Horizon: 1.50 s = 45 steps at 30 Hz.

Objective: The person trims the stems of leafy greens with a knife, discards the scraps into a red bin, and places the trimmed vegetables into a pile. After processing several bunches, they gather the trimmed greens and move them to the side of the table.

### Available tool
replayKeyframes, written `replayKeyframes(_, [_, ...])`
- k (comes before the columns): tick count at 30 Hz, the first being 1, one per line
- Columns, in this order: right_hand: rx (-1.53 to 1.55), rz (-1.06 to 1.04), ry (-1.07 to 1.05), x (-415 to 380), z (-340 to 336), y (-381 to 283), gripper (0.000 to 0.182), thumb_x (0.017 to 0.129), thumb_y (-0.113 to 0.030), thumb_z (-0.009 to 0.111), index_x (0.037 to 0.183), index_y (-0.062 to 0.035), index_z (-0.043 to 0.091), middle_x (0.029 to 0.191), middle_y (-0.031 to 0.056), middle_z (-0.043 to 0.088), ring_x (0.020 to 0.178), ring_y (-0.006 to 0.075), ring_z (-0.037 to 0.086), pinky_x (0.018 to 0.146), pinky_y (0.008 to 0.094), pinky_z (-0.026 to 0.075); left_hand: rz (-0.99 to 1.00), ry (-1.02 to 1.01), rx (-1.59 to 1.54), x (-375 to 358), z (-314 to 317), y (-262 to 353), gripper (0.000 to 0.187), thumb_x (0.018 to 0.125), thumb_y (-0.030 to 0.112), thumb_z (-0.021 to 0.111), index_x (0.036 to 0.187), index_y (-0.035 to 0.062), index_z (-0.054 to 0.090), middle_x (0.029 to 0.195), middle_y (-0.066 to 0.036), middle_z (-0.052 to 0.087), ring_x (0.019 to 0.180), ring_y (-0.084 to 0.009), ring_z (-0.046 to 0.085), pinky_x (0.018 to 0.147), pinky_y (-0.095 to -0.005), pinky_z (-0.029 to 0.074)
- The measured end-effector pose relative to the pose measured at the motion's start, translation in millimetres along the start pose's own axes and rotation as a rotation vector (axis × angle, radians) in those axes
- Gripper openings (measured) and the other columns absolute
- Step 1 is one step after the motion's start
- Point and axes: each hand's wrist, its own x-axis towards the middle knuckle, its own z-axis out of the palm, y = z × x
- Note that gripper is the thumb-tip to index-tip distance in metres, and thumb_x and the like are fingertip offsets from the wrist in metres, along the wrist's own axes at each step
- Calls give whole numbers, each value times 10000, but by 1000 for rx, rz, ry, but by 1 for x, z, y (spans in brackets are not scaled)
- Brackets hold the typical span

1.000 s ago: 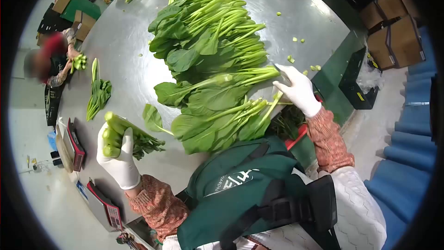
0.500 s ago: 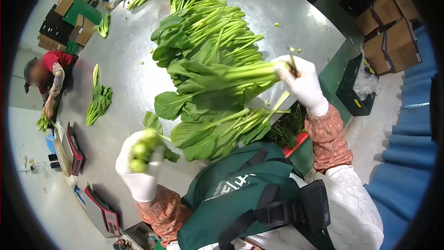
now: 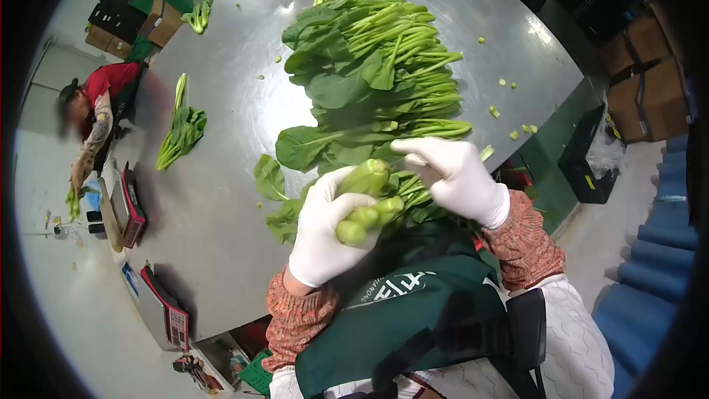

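Left hand: your white-gloved left hand (image 3: 325, 229) sits at lower centre of the frame, fingers wrapped around a bunch of thick green stalks (image 3: 367, 199) — the cut ends point toward the camera and stick out past your thumb.

Right hand: your right hand (image 3: 452, 176), also gloved, lies just right of centre, palm down on the leafy greens right beside that bunch; its fingers curl over the stems, but you cannot tell from here whether they actually grip any.

Held bunch: it sits at the near edge of the table, between your two hands, tilted up to the right, its leaves trailing back into the heap.

Heap: the large pile of greens (image 3: 377, 66) runs from your hands up to the top centre of the frame, leaves to the left, pale stems to the right.

Table: a round steel table (image 3: 221, 207) fills the middle of the view; small cut stem bits (image 3: 513, 135) dot its right side.

Loose bunch: a smaller bundle of greens (image 3: 181, 129) lies alone at left of centre, well apart from the heap.

Scales: two red-trimmed scales (image 3: 129, 203) sit at the table's lower-left rim.

Other person: someone in a red top (image 3: 103, 92) stands at the far left edge, bent toward the floor.

Boxes: cardboard boxes (image 3: 642, 81) stack at the upper right.
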Motion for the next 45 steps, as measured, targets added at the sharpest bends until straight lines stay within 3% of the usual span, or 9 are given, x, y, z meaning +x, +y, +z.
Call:
replayKeyframes(12, [-312, -18, -129, -15, 1, -24, 593, 695, 2, 685, 1275, -92, 608, 843, 81, 692, 710, 280, 680, 597, 367, 533, 66, -81, 111, -8, -3, 1, 356, 578, 53, 797, 915, 46, 680, 1239, -173, 626, 1131, -354, 594, 980, -418, 452])
replayKeyframes(21, [-444, 203, -287, -16, 15, 24, 481, 758, -61, 685, 1232, -112, 620, 778, 142, 686, 718, 336, 678, 617, 442, 522, 76, -166, 59, -14, -4, 3, 359, 572, 46, 807, 910, 96, 695, 1231, -151, 632, 1101, -327, 599, 962, -412, 450])
replayKeyframes(23, [-396, 222, -193, -25, 19, 68, 441, 786, -33, 640, 1219, -113, 622, 791, 158, 687, 733, 343, 680, 620, 436, 520, 77, -173, -67, -15, -7, 0, 359, 585, 51, 801, 920, 127, 699, 1244, -129, 637, 1092, -319, 593, 941, -402, 446])
replayKeyframes(24, [-244, 121, -38, -28, 20, 71, 483, 806, -21, 641, 1280, -111, 604, 769, 105, 695, 667, 272, 677, 614, 362, 515, 17, -180, -149, -16, -9, -2, 387, 583, 64, 833, 946, 126, 713, 1266, -139, 627, 1132, -314, 588, 989, -401, 437])
replayKeyframes(29, [570, 212, -472, 7, -25, -11, 569, 851, -38, 661, 1401, -134, 554, 989, 36, 611, 759, 125, 580, 682, 283, 501, -54, -432, -456, -3, -23, -15, 369, 644, 62, 847, 987, 86, 712, 1328, -196, 577, 1213, -313, 557, 1042, -421, 405])
replayKeyframes(31, [581, -91, -583, 15, -13, -7, 610, 820, -42, 685, 1406, -148, 556, 959, 46, 562, 709, 137, 537, 669, 278, 483, 34, -505, -513, 7, -25, -12, 372, 642, 65, 853, 986, 79, 714, 1370, -225, 546, 1249, -332, 540, 1053, -429, 395])
replayKeyframes(33, [561, 3, -604, 24, -12, -10, 470, 788, -65, 737, 1248, -91, 642, 919, 39, 561, 715, 138, 534, 652, 272, 456, -10, -451, -472, 5, -29, -12, 360, 642, 61, 851, 975, 83, 716, 1394, -236, 527, 1273, -339, 527, 1064, -430, 387])
replayKeyframes(36, [455, -4, -321, 33, -4, -14, 363, 692, -153, 862, 891, -14, 591, 785, 30, 550, 677, 139, 519, 622, 292, 453, 7, -320, -453, 1, -29, -13, 335, 641, 80, 847, 948, 71, 712, 1405, -238, 518, 1275, -338, 523, 1087, -428, 363])
replayKeyframes(45, [151, -219, -17, 48, -2, -9, 395, 771, -289, 839, 714, -19, 558, 637, 65, 489, 553, 171, 500, 516, 331, 409, 29, 66, -423, -5, -55, -34, 354, 641, 54, 789, 979, 25, 687, 1270, -213, 571, 1171, -318, 561, 999, -437, 446])
